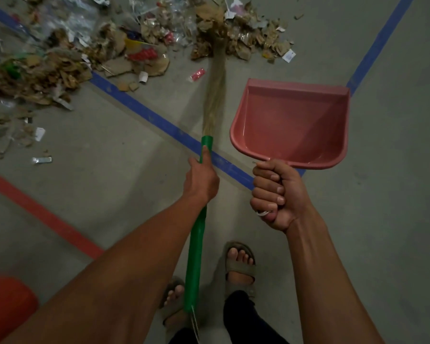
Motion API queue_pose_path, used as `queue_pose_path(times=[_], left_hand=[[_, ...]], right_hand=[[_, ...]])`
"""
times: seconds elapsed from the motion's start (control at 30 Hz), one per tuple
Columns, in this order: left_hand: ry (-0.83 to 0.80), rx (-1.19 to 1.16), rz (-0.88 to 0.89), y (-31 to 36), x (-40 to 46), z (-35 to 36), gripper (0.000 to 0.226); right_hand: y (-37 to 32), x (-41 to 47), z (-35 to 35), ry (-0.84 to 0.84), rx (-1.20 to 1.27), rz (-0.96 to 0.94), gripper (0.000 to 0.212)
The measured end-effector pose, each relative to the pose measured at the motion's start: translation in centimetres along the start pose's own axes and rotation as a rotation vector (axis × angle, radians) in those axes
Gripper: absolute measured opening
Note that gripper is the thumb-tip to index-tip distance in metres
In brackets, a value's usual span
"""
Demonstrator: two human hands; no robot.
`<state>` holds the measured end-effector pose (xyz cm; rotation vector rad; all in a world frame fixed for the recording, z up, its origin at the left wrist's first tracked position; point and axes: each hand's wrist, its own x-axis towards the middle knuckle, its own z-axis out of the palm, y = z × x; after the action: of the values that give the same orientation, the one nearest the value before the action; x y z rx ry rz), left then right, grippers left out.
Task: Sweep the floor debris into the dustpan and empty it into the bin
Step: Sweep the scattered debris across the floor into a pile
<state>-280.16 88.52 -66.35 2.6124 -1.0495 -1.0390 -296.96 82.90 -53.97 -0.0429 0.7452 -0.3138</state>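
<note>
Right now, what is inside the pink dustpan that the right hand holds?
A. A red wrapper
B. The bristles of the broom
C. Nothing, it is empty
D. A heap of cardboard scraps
C. The pink dustpan, held up by the right hand, shows only its bare inner surface, while the debris lies on the floor and the broom in the left hand reaches into it.

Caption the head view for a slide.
Left hand holds a green broom reaching the debris; right hand holds an empty pink dustpan.
</note>
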Motion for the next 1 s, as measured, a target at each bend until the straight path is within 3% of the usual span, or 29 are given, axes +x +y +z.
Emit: queue_pose_path(times=[0.23,0.33,0.57,0.73,1.0], left_hand=[[0.157,-0.083,-0.408,-6.4,4.3,-8.1,0.069],[0.274,-0.119,-0.478,-9.3,3.7,-11.0,0.076],[0.335,-0.228,-0.395,-11.6,0.4,-10.0,0.064],[0.378,-0.26,-0.141,-8.6,-2.4,-6.6,0.065],[0.029,0.021,0.199,-4.7,-0.9,-2.5,0.062]], right_hand=[[1.7,0.6,0.8,-0.004,-0.004,0.039,0.043],[2.5,0.9,1.2,-0.009,-0.009,0.059,0.043],[3.6,1.6,2.7,-0.028,-0.032,0.065,0.042],[4.8,2.0,3.0,-0.061,-0.05,0.089,0.043],[4.2,1.5,2.0,-0.002,-0.049,0.027,0.043]])
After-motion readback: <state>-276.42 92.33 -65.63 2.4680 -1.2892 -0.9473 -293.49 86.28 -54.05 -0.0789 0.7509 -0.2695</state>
